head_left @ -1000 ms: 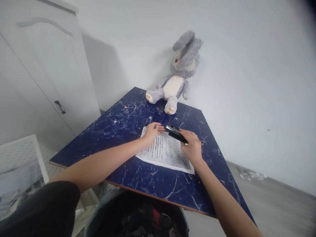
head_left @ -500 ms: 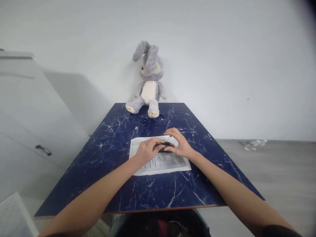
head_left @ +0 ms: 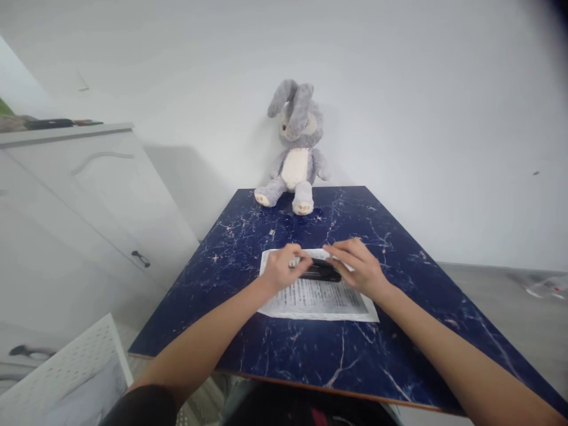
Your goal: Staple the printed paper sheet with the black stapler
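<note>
A black stapler [head_left: 320, 271] lies crosswise over a printed sheet of paper [head_left: 317, 302] on the dark blue marbled table [head_left: 306, 346]. My left hand [head_left: 284, 267] is closed at the stapler's left end, thumb and index finger on it. Over the right end, my right hand [head_left: 359, 269] has its fingers drawn together, fingertips just above the black body. Whatever those fingers pinch is blurred and too small to make out. The sheet sticks out in front of both hands.
A grey plush rabbit [head_left: 297, 148] sits at the table's far edge against the wall. A small pale scrap [head_left: 272, 232] lies left of centre. White cabinets [head_left: 89, 207] stand to the left, with a white perforated basket [head_left: 75, 367] below. Clear plastic [head_left: 548, 287] lies on the floor at right.
The view has swung left, so everything sits farther right. My right hand's fingers have come closer together above the stapler. The red-orange end seen before no longer shows.
</note>
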A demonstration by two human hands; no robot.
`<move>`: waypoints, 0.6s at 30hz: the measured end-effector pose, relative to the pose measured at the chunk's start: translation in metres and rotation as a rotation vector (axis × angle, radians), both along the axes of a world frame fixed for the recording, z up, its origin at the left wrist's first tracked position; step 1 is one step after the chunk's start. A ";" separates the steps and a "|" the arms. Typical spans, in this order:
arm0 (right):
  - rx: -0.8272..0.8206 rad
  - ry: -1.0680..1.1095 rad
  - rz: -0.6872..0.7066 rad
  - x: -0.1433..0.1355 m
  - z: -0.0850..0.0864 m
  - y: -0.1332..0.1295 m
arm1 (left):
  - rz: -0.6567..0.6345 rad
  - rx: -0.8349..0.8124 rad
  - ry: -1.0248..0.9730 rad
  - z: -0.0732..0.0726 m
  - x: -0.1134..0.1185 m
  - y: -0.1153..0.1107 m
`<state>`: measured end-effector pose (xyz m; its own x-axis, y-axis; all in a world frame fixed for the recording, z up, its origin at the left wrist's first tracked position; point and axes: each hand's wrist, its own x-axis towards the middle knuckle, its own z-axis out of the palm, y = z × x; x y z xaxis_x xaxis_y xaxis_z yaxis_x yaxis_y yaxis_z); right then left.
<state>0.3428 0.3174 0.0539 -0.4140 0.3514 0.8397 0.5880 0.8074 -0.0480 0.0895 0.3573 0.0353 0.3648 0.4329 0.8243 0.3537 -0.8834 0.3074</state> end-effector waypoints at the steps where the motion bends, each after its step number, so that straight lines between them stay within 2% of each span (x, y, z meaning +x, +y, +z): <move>1: -0.062 0.043 -0.081 0.006 -0.001 0.006 | 0.132 -0.054 0.020 0.002 -0.008 0.011; 3: -0.216 0.099 -0.259 0.024 -0.007 0.022 | 0.364 -0.166 0.101 0.004 -0.026 0.035; 4: -0.294 0.117 -0.347 0.036 -0.012 0.031 | 0.415 -0.212 0.179 0.003 -0.034 0.048; 7: -0.513 0.096 -0.537 0.072 -0.031 0.056 | 0.498 -0.387 0.416 -0.009 -0.050 0.078; 9: -0.633 0.067 -0.575 0.088 -0.043 0.068 | 0.506 -0.504 0.541 -0.019 -0.052 0.087; 11: -0.696 0.054 -0.601 0.095 -0.050 0.077 | 0.490 -0.528 0.597 -0.025 -0.051 0.088; 14: -0.721 0.056 -0.653 0.092 -0.054 0.084 | 0.484 -0.456 0.530 -0.026 -0.047 0.084; 18: -0.770 0.128 -0.622 0.089 -0.056 0.089 | 0.445 -0.460 0.255 -0.021 -0.043 0.080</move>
<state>0.4321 0.4060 -0.0017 0.1064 0.9423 0.3175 0.8498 0.0796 -0.5211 0.0469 0.4378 0.0144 0.2291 0.8719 0.4329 0.7638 -0.4367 0.4753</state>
